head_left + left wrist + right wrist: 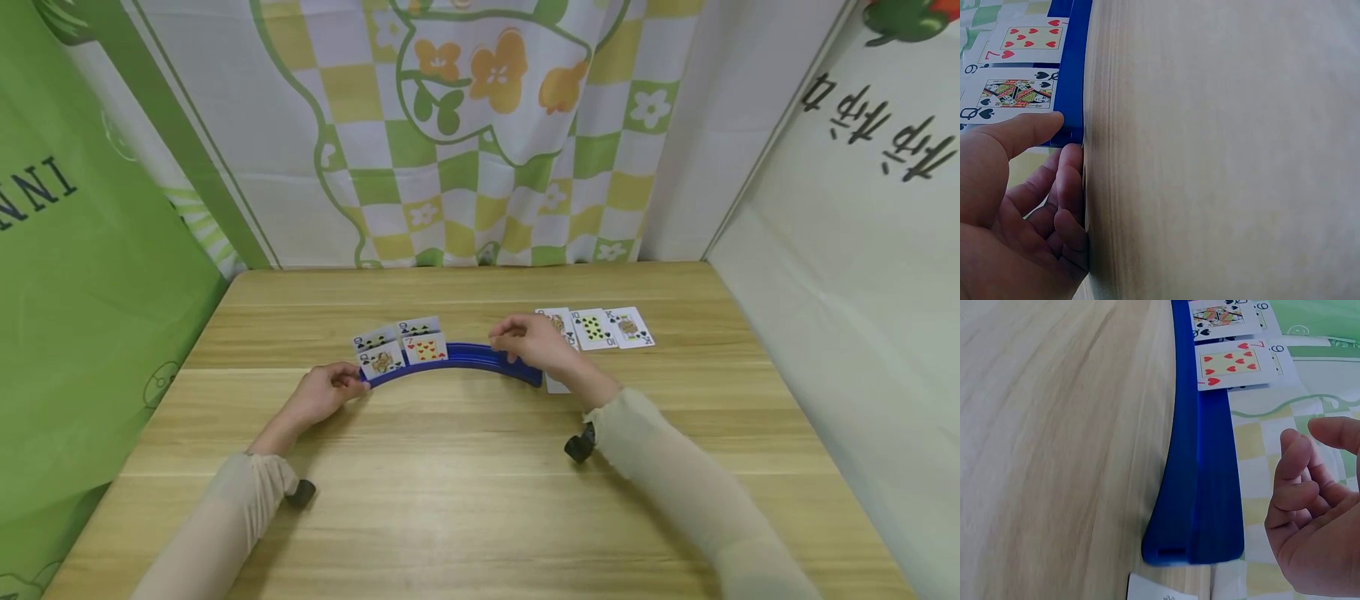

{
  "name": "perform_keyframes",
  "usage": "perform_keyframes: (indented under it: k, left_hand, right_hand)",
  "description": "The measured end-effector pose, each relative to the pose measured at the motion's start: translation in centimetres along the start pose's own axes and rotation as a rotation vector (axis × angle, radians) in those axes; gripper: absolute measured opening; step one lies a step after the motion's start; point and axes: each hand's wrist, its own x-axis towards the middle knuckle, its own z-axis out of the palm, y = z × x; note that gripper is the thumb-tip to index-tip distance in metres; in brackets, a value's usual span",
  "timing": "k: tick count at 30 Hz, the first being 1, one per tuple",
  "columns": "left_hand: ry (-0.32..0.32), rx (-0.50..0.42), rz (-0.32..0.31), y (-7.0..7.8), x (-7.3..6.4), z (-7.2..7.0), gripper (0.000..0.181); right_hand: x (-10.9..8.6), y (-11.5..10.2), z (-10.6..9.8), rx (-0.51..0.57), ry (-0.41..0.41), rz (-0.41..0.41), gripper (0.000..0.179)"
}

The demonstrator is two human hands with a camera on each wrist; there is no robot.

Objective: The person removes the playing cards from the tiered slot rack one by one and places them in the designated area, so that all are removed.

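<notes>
A curved blue card holder (480, 357) lies on the table. My left hand (321, 393) grips its left end, thumb on the front edge and fingertips against the end. In its front slot stand a queen of spades (1016, 94) and a seven of hearts (1229, 365). Behind them stand two cards with black pips (417, 326), partly covered. My right hand (536, 342) hovers over the holder's right part with loosely bent fingers. Nothing shows between its thumb and fingers (1294, 456) in the right wrist view.
To the right lie a ten of spades (593, 329), a king of spades (630, 327) and a face card (555, 315) partly hidden by my right hand. Another card (557, 387) lies by the holder's right end. A patterned curtain (480, 192) hangs behind the wooden table (450, 492).
</notes>
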Motion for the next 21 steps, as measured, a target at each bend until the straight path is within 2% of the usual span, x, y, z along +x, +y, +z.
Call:
perform_keyframes:
  k: [6,14,21]
  left_hand:
    - [-0.007,-0.005,-0.001,0.0,0.0,0.0,0.041]
    - [-0.009,-0.007,0.003,0.1,0.1,0.0,0.041]
    - [-0.005,-0.001,-0.012,-0.1,0.1,0.1,0.038]
  right_hand:
    - [0.3,-0.2,0.8,-0.001,-0.008,-0.012,0.021]
    - [0.7,-0.6,1.3,0.045,-0.012,0.017,0.021]
    - [1.1,-0.6,2.3,0.059,0.005,-0.052,0.019]
